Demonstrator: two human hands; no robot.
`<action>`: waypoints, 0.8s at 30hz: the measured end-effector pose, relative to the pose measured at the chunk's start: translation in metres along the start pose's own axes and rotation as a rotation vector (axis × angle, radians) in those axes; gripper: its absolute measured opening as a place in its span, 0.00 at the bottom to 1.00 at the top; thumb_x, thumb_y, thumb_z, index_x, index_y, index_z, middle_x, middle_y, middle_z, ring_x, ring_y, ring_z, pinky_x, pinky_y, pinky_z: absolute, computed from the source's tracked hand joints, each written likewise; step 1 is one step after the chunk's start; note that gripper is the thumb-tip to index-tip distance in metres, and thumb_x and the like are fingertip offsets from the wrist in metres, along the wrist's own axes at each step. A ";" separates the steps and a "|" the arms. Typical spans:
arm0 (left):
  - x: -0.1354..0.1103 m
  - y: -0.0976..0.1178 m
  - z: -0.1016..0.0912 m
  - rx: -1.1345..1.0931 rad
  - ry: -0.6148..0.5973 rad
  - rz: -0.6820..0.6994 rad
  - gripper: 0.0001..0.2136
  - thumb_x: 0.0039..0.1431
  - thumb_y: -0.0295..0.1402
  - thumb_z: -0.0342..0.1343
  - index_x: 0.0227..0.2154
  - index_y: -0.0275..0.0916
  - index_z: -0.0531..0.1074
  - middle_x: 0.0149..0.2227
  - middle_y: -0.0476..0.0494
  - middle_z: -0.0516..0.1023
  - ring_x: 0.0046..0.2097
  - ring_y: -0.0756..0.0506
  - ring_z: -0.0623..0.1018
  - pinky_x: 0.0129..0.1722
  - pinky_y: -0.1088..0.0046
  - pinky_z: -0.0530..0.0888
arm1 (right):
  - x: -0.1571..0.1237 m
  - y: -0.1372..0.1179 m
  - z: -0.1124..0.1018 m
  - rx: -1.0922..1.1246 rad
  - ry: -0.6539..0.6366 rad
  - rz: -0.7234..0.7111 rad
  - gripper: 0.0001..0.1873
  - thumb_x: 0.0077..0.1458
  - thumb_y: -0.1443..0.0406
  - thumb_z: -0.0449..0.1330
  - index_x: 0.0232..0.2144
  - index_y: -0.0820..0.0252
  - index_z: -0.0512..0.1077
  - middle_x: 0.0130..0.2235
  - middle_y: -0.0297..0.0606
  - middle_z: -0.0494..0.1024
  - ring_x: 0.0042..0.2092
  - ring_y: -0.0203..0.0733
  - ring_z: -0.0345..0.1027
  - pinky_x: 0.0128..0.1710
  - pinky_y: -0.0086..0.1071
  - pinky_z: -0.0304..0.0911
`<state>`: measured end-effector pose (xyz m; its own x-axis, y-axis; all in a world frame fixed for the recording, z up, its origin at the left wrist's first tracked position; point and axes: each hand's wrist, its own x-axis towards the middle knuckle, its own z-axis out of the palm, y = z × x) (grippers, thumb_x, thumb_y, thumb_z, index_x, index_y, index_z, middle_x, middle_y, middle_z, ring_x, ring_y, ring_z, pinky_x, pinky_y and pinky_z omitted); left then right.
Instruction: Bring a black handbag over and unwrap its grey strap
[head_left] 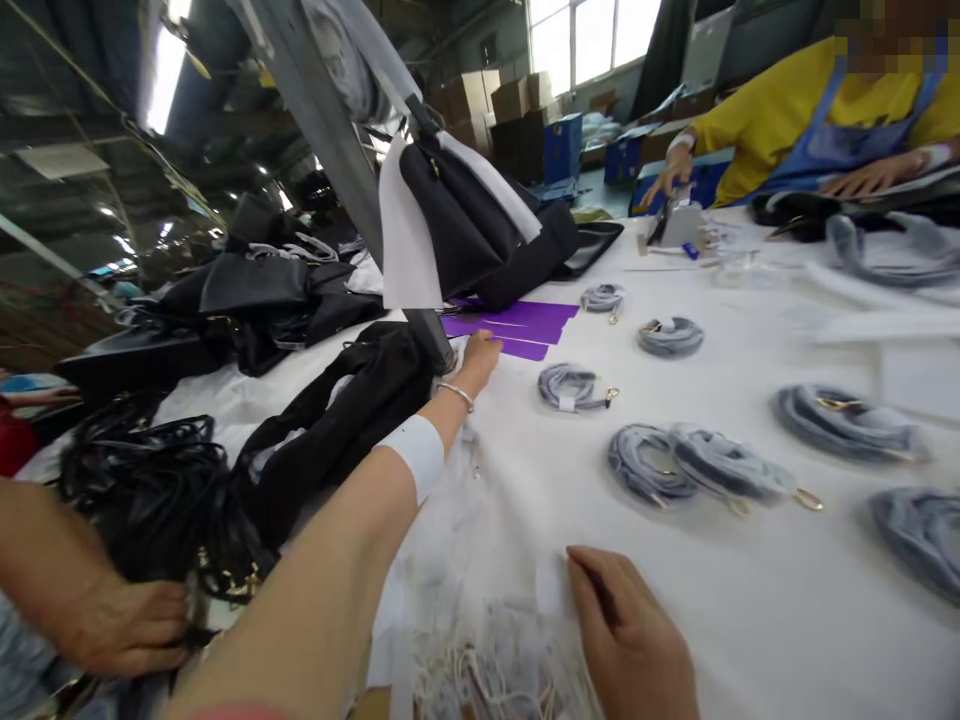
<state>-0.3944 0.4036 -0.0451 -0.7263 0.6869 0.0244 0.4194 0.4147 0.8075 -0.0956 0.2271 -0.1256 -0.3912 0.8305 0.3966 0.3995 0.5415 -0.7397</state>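
Observation:
My left arm reaches far across the white table (750,620). My left hand (478,358) wears a bracelet and a white wrist band, and its fingers lie stretched onto the near edge of the purple cards (525,322). My right hand (628,640) is close to me, fingers pressed together on a white tag (550,585) above a heap of white tags with strings (487,670). Several coiled grey straps with gold clasps (574,387) lie on the table to the right of my left hand.
Black bags (465,225) hang from a grey post (330,130), and more are piled at the left (247,300). Another person's hand (127,625) grips black straps (150,490) at lower left. A person in yellow (780,110) works at the far right.

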 end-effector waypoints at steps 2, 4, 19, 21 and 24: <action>0.005 -0.006 0.015 0.108 -0.041 0.034 0.19 0.56 0.29 0.52 0.52 0.33 0.66 0.56 0.31 0.70 0.56 0.41 0.70 0.53 0.65 0.67 | -0.004 0.004 0.002 -0.016 -0.011 -0.063 0.09 0.63 0.60 0.54 0.41 0.53 0.72 0.39 0.35 0.79 0.39 0.39 0.74 0.41 0.29 0.68; 0.001 -0.012 0.025 0.223 -0.112 0.067 0.22 0.56 0.31 0.54 0.53 0.31 0.66 0.58 0.27 0.67 0.59 0.38 0.68 0.57 0.64 0.64 | -0.005 0.006 0.003 -0.032 -0.007 -0.092 0.09 0.63 0.60 0.54 0.41 0.54 0.72 0.39 0.35 0.78 0.39 0.40 0.74 0.41 0.30 0.68; -0.029 -0.021 0.018 0.496 -0.306 0.276 0.17 0.62 0.37 0.48 0.50 0.35 0.70 0.56 0.36 0.71 0.57 0.44 0.71 0.57 0.71 0.64 | 0.004 -0.023 0.007 -0.076 -0.137 -0.011 0.08 0.56 0.73 0.57 0.35 0.56 0.73 0.33 0.38 0.74 0.37 0.47 0.63 0.40 0.39 0.56; -0.035 -0.021 0.020 0.495 -0.289 0.268 0.17 0.61 0.37 0.50 0.50 0.35 0.70 0.56 0.35 0.71 0.57 0.44 0.70 0.57 0.71 0.64 | 0.005 -0.026 0.005 -0.057 -0.155 0.019 0.09 0.55 0.74 0.58 0.34 0.56 0.74 0.33 0.38 0.74 0.38 0.47 0.62 0.40 0.39 0.56; -0.037 -0.018 0.023 0.492 -0.263 0.245 0.17 0.59 0.38 0.54 0.49 0.36 0.71 0.56 0.35 0.71 0.57 0.42 0.70 0.56 0.70 0.64 | 0.007 -0.027 0.004 -0.030 -0.165 0.053 0.09 0.54 0.74 0.59 0.33 0.57 0.74 0.33 0.38 0.74 0.38 0.47 0.62 0.40 0.39 0.56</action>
<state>-0.3625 0.3851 -0.0742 -0.4443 0.8956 -0.0217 0.8052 0.4099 0.4285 -0.1122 0.2175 -0.1049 -0.4986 0.8267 0.2607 0.4467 0.5028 -0.7400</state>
